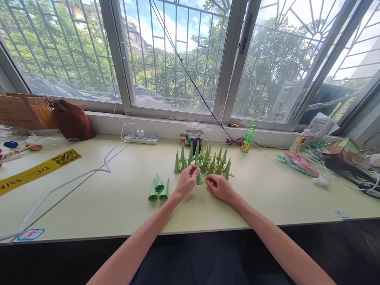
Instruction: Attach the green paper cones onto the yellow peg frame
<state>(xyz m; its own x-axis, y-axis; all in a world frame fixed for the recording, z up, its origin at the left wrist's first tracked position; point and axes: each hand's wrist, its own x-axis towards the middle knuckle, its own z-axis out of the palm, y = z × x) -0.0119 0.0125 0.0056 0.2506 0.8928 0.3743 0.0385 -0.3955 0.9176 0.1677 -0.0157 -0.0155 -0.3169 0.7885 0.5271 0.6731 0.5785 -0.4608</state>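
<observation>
My left hand (pixel 187 181) is closed in a pinch on a green cone (pixel 200 176) standing on the pale table (pixel 118 198), at the front of a cluster of several upright green cones (pixel 204 160). My right hand (pixel 219 187) rests on the table just right of that cone, fingers curled together near small yellow pieces; what it grips is too small to name. Three more green cones (pixel 158 189) stand apart to the left of my left hand.
A white power strip (pixel 141 138) and its cable (pixel 68 182) lie at left. A green bottle (pixel 248 139), a dark box in plastic (pixel 194 139), a brown bag (pixel 72 118), yellow tape (pixel 35 172) and cluttered items at the far right (pixel 341 158) surround the work area.
</observation>
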